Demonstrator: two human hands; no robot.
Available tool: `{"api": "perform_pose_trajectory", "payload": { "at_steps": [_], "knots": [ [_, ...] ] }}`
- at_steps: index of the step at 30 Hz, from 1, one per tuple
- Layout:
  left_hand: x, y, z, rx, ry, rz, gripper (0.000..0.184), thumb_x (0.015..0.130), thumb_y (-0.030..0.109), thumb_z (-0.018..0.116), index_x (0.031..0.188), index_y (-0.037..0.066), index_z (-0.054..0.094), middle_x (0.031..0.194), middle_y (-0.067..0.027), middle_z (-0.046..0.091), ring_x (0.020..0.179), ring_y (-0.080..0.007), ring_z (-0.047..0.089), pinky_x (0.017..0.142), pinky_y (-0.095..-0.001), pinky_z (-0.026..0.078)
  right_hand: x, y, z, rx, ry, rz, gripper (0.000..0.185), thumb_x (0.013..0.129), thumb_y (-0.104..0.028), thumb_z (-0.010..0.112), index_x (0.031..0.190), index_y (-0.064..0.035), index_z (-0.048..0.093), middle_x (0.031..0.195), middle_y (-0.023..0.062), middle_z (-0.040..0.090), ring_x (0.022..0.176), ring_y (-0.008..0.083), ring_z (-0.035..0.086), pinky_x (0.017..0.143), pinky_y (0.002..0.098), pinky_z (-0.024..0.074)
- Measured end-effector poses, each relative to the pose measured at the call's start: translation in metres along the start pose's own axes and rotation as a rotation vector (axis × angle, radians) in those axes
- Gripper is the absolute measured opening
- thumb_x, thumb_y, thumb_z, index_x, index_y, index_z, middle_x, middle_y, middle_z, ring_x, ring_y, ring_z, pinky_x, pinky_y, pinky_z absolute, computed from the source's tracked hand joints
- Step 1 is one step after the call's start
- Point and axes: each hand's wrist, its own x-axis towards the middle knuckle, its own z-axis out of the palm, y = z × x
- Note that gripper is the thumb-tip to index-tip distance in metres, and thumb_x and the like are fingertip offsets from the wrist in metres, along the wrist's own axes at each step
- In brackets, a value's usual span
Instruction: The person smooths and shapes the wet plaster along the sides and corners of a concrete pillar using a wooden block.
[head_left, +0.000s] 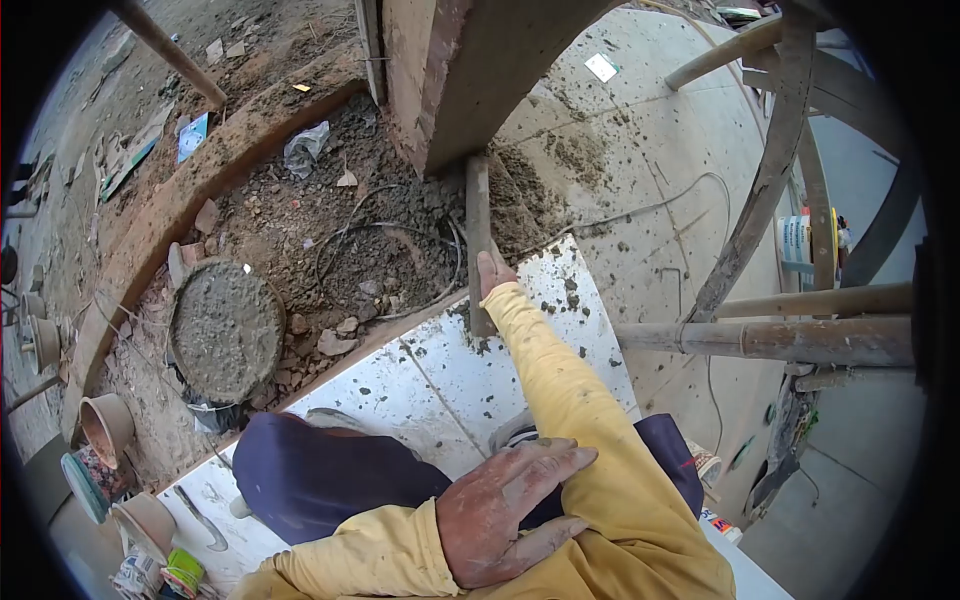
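My right hand (494, 272) is stretched forward with its fingers closed round a narrow, mortar-stained wooden strip (478, 205). The strip's far end meets the underside of a heavy concrete beam or column (475, 80), beside a heap of wet mortar (520, 195). Its near end lies over a white, mortar-spattered slab (570, 285). Close to my body, my left hand (510, 510) rests on my right sleeve, palm down, fingers extended and holding nothing. Both sleeves are yellow.
On the left stands a round pan full of wet mortar (228, 330). Several buckets (107, 425) and a curved metal tool (203, 518) lie at lower left. Bamboo poles (800, 340) cross the right side. A loose wire (660, 205) runs over the floor.
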Motion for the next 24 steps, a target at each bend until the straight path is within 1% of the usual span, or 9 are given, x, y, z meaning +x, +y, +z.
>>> {"api": "perform_pose_trajectory", "payload": {
  "at_steps": [2, 4, 6, 9, 12, 16, 20, 22, 24],
  "knots": [
    [-0.003, 0.002, 0.005, -0.018, -0.018, -0.018, 0.062, 0.089, 0.018, 0.072, 0.143, 0.001, 0.044, 0.133, -0.0242, 0.054, 0.12, -0.0387, 0.055, 0.101, -0.0441, 0.046, -0.022, -0.004, 0.008, -0.173, -0.238, 0.101, 0.065, 0.096, -0.051, 0.045, 0.15, -0.0151, 0.042, 0.132, 0.0238, 0.06, 0.125, 0.0393, 0.055, 0.108, 0.0377, 0.0404],
    [-0.007, 0.006, 0.012, 0.0, -0.008, -0.004, 0.063, 0.089, 0.019, 0.073, 0.143, 0.001, 0.045, 0.133, -0.0242, 0.054, 0.12, -0.0387, 0.055, 0.101, -0.0437, 0.046, -0.068, -0.028, 0.009, -0.189, -0.494, -0.135, 0.065, 0.094, -0.051, 0.046, 0.147, -0.0142, 0.046, 0.138, 0.0247, 0.054, 0.131, 0.0372, 0.05, 0.112, 0.0371, 0.0362],
    [-0.011, 0.012, 0.009, 0.018, 0.003, 0.006, 0.063, 0.089, 0.02, 0.073, 0.142, 0.002, 0.045, 0.133, -0.0243, 0.054, 0.12, -0.0387, 0.055, 0.101, -0.0432, 0.046, -0.075, -0.002, 0.022, -0.146, -0.395, -0.121, 0.064, 0.095, -0.047, 0.048, 0.147, -0.0118, 0.045, 0.139, 0.0249, 0.053, 0.132, 0.0373, 0.049, 0.112, 0.0377, 0.0354],
    [-0.02, 0.008, 0.016, 0.119, 0.11, 0.246, 0.062, 0.085, 0.025, 0.074, 0.138, 0.006, 0.048, 0.131, -0.0206, 0.053, 0.117, -0.0366, 0.055, 0.104, -0.047, 0.042, -0.045, 0.004, 0.007, 0.038, 0.132, -0.189, 0.059, 0.096, -0.041, 0.051, 0.146, -0.0112, 0.046, 0.133, 0.0267, 0.057, 0.125, 0.0416, 0.054, 0.107, 0.0409, 0.0409],
    [-0.02, 0.021, 0.002, 0.082, 0.026, 0.07, 0.065, 0.087, 0.022, 0.074, 0.143, 0.004, 0.045, 0.133, -0.0246, 0.054, 0.119, -0.0377, 0.056, 0.099, -0.0424, 0.048, -0.009, -0.018, -0.033, -0.212, 0.372, -0.025, 0.064, 0.095, -0.046, 0.052, 0.147, -0.0093, 0.044, 0.11, 0.0355, 0.062, 0.104, 0.0488, 0.061, 0.091, 0.0497, 0.0484],
    [-0.017, 0.02, 0.006, 0.084, 0.091, 0.107, 0.065, 0.087, 0.022, 0.073, 0.143, 0.004, 0.045, 0.132, -0.0239, 0.054, 0.117, -0.0374, 0.056, 0.098, -0.0428, 0.048, -0.042, -0.018, -0.019, -0.44, 0.196, 0.208, 0.073, 0.092, -0.052, 0.053, 0.15, -0.0097, 0.039, 0.108, 0.0398, 0.059, 0.102, 0.0515, 0.06, 0.092, 0.052, 0.0477],
    [-0.009, 0.014, 0.018, 0.081, 0.08, 0.18, 0.065, 0.086, 0.02, 0.074, 0.142, 0.004, 0.045, 0.132, -0.0216, 0.054, 0.11, -0.0368, 0.059, 0.095, -0.0428, 0.05, -0.08, -0.015, 0.003, -0.556, -0.196, -0.1, 0.068, 0.092, -0.047, 0.055, 0.152, -0.021, 0.037, 0.11, 0.0399, 0.057, 0.109, 0.0528, 0.056, 0.098, 0.0538, 0.044],
    [-0.012, 0.013, 0.028, 0.099, 0.032, 0.183, 0.064, 0.087, 0.025, 0.07, 0.142, 0.007, 0.044, 0.134, -0.0219, 0.051, 0.125, -0.0386, 0.049, 0.108, -0.0473, 0.039, -0.101, -0.051, 0.015, -0.543, -0.415, -0.14, 0.065, 0.095, -0.048, 0.05, 0.151, -0.0187, 0.038, 0.118, 0.0351, 0.058, 0.114, 0.0495, 0.055, 0.102, 0.0491, 0.0428],
    [-0.015, 0.012, 0.025, 0.101, 0.037, 0.194, 0.064, 0.087, 0.027, 0.069, 0.142, 0.006, 0.044, 0.136, -0.0219, 0.05, 0.125, -0.0387, 0.05, 0.107, -0.0486, 0.04, -0.099, -0.032, 0.042, -0.435, -0.317, -0.162, 0.066, 0.093, -0.048, 0.054, 0.151, -0.0236, 0.038, 0.105, 0.0379, 0.061, 0.111, 0.0527, 0.055, 0.097, 0.0535, 0.0444]
  ]
}}
